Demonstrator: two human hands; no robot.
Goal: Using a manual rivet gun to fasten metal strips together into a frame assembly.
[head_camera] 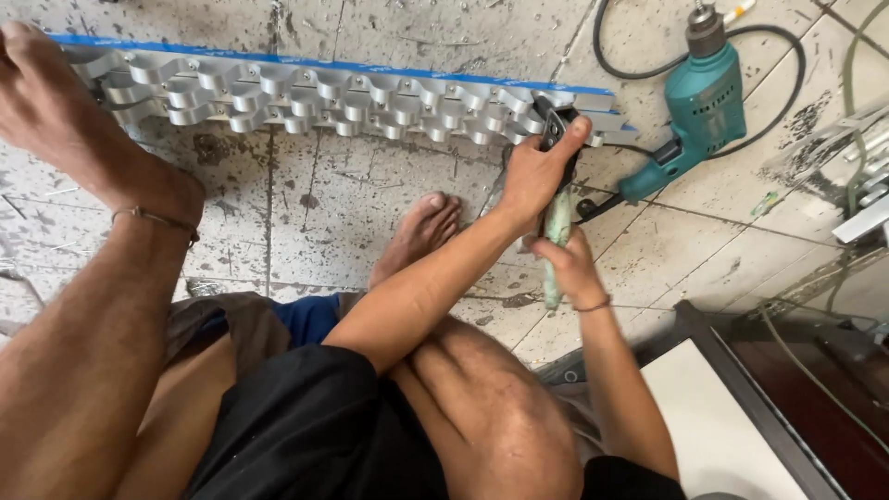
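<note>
**Both hands closed on a riveting tool at the right end of an aluminium strip**

Where the two hands meet, we find both grips clamped on one tool. The left hand [535, 176], its arm crossing over the knee, is wrapped around the dark upper part of the hand riveter [556, 185], thumb lying along the tool's head. The right hand [567, 264] sits just below it, fingers curled shut around the pale green lower handle. The tool stands roughly upright, its black head pressed against the right end of the aluminium strip [324, 93].

We note that this strip lies flat on the tiled floor [370, 194], running from the left edge of view to the tool. It is built of many curved, silvery links set in overlapping rows, with a blue edge along its far side. At its left end a bare foot [56, 102] rests on the strip; a thin cord circles the ankle. A second bare foot [421, 231] lies on the floor just beside the hands, near the strip but apart from it.

To the right of the hands, a teal electric drill [699, 102] lies on the floor, its black cable [611, 56] looping behind it. The floor is stained and scratched. At the far right we see more metal profiles [866, 194], partly out of view.
</note>
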